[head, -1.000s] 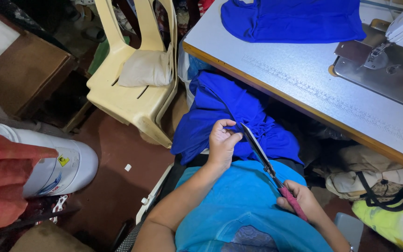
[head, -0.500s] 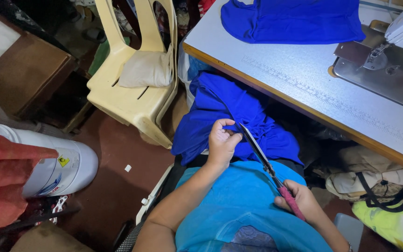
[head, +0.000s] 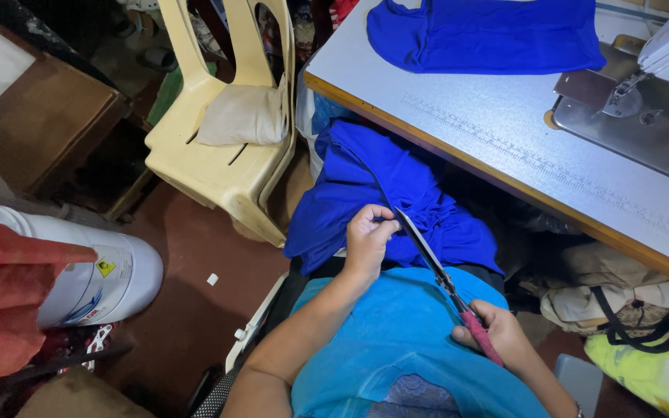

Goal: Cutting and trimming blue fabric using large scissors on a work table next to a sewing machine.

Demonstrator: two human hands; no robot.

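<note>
The blue cloth [head: 381, 193] lies bunched in the person's lap, just below the edge of the table [head: 505, 162]. The left hand [head: 367, 238] is closed, pinching a fold of the cloth. The right hand [head: 497, 334] is closed around the pink handle of the scissors [head: 435, 267], whose blade tips reach the cloth at the left hand.

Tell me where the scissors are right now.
In the head view, the scissors sit low and centre, below the table edge: the right hand grips the pink handles, and the blade tips meet the blue cloth pinched by the left hand.
</note>
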